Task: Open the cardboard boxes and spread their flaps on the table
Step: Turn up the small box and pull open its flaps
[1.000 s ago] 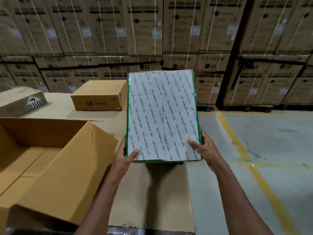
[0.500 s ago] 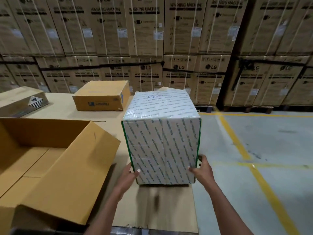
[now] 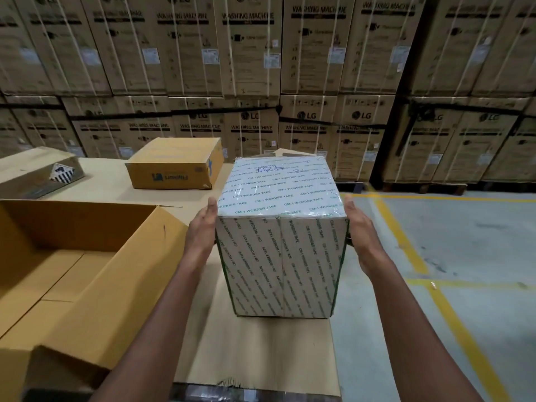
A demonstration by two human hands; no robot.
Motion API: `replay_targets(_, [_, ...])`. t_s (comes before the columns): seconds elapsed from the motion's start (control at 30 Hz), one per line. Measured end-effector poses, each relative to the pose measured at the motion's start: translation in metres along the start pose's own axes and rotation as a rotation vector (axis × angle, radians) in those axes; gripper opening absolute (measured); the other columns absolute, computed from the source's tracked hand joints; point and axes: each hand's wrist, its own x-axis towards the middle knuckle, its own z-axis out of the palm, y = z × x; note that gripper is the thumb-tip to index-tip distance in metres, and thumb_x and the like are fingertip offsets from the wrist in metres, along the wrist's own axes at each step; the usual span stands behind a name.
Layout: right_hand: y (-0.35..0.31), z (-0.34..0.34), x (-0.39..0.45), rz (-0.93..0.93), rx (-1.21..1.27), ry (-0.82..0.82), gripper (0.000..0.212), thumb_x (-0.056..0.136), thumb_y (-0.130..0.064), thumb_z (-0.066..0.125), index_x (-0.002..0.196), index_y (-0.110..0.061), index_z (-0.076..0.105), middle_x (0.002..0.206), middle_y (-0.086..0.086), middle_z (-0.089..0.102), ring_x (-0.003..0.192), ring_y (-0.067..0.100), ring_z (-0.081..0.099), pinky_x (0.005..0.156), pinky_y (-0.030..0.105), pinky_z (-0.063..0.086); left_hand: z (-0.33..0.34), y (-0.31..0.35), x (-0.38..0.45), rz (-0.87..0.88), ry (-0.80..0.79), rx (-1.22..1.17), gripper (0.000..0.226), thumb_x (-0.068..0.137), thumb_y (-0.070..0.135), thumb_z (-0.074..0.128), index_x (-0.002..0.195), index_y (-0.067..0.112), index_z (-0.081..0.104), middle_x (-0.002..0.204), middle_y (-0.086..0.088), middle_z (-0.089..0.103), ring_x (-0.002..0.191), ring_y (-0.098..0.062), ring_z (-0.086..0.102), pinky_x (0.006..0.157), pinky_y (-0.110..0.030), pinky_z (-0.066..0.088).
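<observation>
A box wrapped all over in white printed tape (image 3: pixel 280 245) stands upright on the cardboard-covered table (image 3: pixel 255 349), near its right edge. My left hand (image 3: pixel 203 230) presses flat against the box's left side near the top. My right hand (image 3: pixel 358 227) presses its right side, fingers straight. To the left lies a large brown cardboard box (image 3: pixel 72 265), open, with its flaps spread out. A smaller closed brown box (image 3: pixel 174 163) sits further back on the table.
A flat carton with a diamond hazard label (image 3: pixel 40 175) lies at the far left. Stacked washing-machine cartons (image 3: pixel 261 68) form a wall behind the table. Right of the table is grey floor with yellow lines (image 3: pixel 452 300).
The taped box, held tilted up with a wide face toward me a second ago, has been set down upright. Both hands slid from its lower corners up to its upper sides.
</observation>
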Motion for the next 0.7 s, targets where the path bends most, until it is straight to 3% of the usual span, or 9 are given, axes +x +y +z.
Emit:
replay_targets(0.07, [-0.005, 0.004, -0.006, -0.019, -0.034, 0.023, 0.044, 0.097, -0.063, 0.047, 0.121, -0.034, 0.07, 0.11, -0.012, 0.074, 0.102, 0.01, 0.07, 0.073, 0.029, 0.051, 0.0, -0.003, -0.001, -0.019, 0.036, -0.016, 0.056, 0.092, 0.074, 0.044, 0.123, 0.035, 0.069, 0.119, 0.009, 0.071, 0.111, -0.013, 0.064, 0.087, -0.04, 0.053])
replay_targets(0.13, [-0.003, 0.005, -0.009, -0.037, -0.037, 0.07, 0.031, 0.098, -0.052, 0.053, 0.106, -0.029, 0.073, 0.096, -0.01, 0.077, 0.091, 0.013, 0.073, 0.067, 0.028, 0.051, -0.001, -0.006, -0.003, -0.023, 0.043, -0.046, 0.048, 0.088, 0.067, 0.052, 0.116, 0.035, 0.073, 0.112, 0.011, 0.074, 0.109, -0.015, 0.067, 0.09, -0.043, 0.055])
replay_targets(0.27, [-0.001, -0.001, -0.014, -0.067, 0.03, 0.021, 0.026, 0.102, -0.039, 0.054, 0.113, -0.024, 0.073, 0.097, -0.005, 0.078, 0.079, 0.008, 0.074, 0.057, 0.017, 0.051, -0.008, -0.013, -0.005, 0.016, -0.008, -0.103, 0.056, 0.076, 0.07, 0.059, 0.117, 0.035, 0.076, 0.111, 0.011, 0.077, 0.108, -0.016, 0.07, 0.097, -0.048, 0.056])
replay_targets(0.33, [-0.001, -0.004, -0.014, -0.09, 0.055, -0.026, 0.029, 0.103, -0.037, 0.052, 0.124, -0.025, 0.069, 0.103, -0.005, 0.078, 0.085, 0.008, 0.074, 0.06, 0.016, 0.053, -0.008, -0.014, -0.008, 0.056, -0.041, -0.122, 0.059, 0.079, 0.067, 0.061, 0.124, 0.031, 0.073, 0.114, 0.009, 0.076, 0.107, -0.016, 0.071, 0.096, -0.048, 0.057])
replay_targets(0.47, [0.014, -0.01, -0.005, -0.141, 0.134, -0.118, 0.035, 0.104, -0.026, 0.052, 0.139, -0.027, 0.059, 0.126, -0.005, 0.071, 0.115, 0.014, 0.068, 0.09, 0.032, 0.055, -0.007, -0.027, -0.011, 0.086, -0.066, -0.192, 0.046, 0.087, 0.051, 0.065, 0.131, 0.038, 0.067, 0.125, 0.01, 0.072, 0.116, -0.014, 0.068, 0.099, -0.043, 0.055])
replay_targets(0.53, [0.035, -0.012, 0.0, -0.13, 0.204, -0.14, 0.045, 0.103, -0.015, 0.053, 0.147, -0.023, 0.05, 0.137, -0.004, 0.065, 0.126, 0.016, 0.061, 0.1, 0.032, 0.052, -0.004, -0.043, -0.015, 0.084, -0.087, -0.232, 0.048, 0.09, 0.039, 0.065, 0.138, 0.034, 0.062, 0.13, 0.009, 0.07, 0.121, -0.014, 0.065, 0.101, -0.039, 0.053])
replay_targets(0.7, [0.093, -0.017, -0.009, -0.055, 0.278, -0.053, 0.06, 0.094, 0.006, 0.057, 0.147, -0.021, 0.046, 0.138, 0.002, 0.064, 0.125, 0.019, 0.061, 0.088, 0.023, 0.054, 0.006, -0.091, -0.033, 0.06, -0.085, -0.238, 0.049, 0.093, 0.007, 0.066, 0.136, 0.029, 0.057, 0.124, 0.011, 0.072, 0.114, -0.004, 0.065, 0.091, -0.02, 0.054])
